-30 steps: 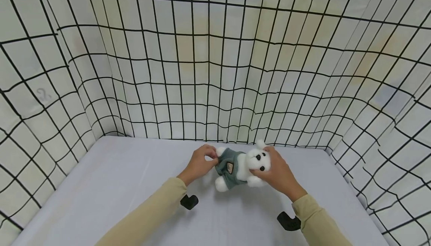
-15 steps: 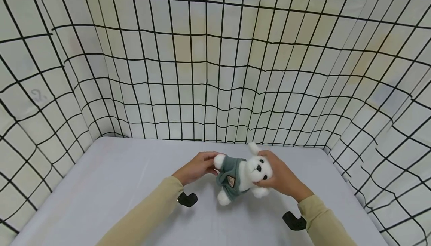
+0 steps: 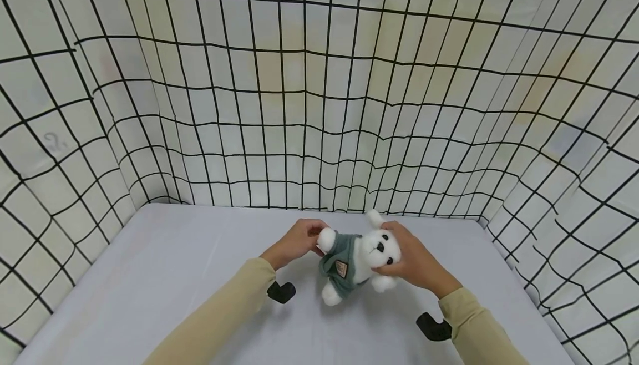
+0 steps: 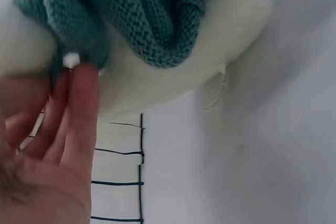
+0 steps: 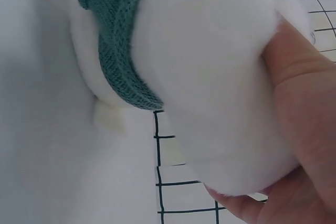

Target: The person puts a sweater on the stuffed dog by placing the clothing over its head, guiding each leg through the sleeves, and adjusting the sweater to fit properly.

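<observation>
A white plush toy [image 3: 363, 257] with black eyes and nose lies on its side in the air over the table, its head to the right. It wears teal knitted overalls [image 4: 152, 30] with a small tan patch [image 3: 341, 268]. My right hand [image 3: 418, 259] grips the head from behind, thumb at the cheek under the face. At the other end, my left hand [image 3: 296, 241] has its fingers and thumb around the upper white foot [image 3: 326, 240]. In the left wrist view those fingertips [image 4: 84, 80] reach the knitted hem. The lower foot [image 3: 331, 294] hangs free.
A white-covered table [image 3: 189, 265] spreads below both hands. Black grid netting [image 3: 304, 126] over pale sheeting walls off the back and both sides. Black wrist pieces [image 3: 282, 292] show beside the tan sleeves [image 3: 219, 309].
The toy has tilted, its lower foot swinging down toward the front. My left hand has shifted from a pinch at the upper foot's edge to fingers behind it. My right hand still holds the head.
</observation>
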Demonstrator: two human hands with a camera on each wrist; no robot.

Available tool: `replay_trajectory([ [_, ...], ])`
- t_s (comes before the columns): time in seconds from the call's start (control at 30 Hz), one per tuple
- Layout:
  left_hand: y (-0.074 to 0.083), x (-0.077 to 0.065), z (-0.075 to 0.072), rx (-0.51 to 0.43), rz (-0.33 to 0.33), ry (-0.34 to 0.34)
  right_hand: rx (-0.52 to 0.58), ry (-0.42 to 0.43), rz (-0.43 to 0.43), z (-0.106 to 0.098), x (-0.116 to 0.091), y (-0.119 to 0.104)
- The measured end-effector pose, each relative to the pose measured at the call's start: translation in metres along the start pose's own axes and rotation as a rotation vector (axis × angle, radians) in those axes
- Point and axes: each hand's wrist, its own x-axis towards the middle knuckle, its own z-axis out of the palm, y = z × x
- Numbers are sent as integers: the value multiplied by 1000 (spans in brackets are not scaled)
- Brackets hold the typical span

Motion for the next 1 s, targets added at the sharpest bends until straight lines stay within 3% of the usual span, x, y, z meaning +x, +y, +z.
replay_trajectory([
  [0.13, 6, -1, -5, 47, -28, 173, 9, 53, 35, 2, 1, 1],
  [0.23, 7, -1, -5, 17, -73, 212, -6, 91, 90, 4, 3, 1],
  [0.4, 2, -5, -1, -33, -119, 173, -55, 134, 231, 6, 9, 1],
  [0.5, -1, -8, 1, 8, -117, 101, -65, 150, 301, 6, 12, 2],
  [0.6, -3, -12, 3, 44, -79, 24, -55, 157, 350, 6, 16, 2],
  [0.77, -5, -14, 5, 18, -17, -42, -41, 159, 392, 9, 22, 2],
  [0.87, -5, -14, 8, 20, 1, -41, -36, 163, 410, 10, 24, 0],
  [1.0, -2, -12, 14, 73, 45, 12, -36, 180, 455, 11, 24, -3],
])
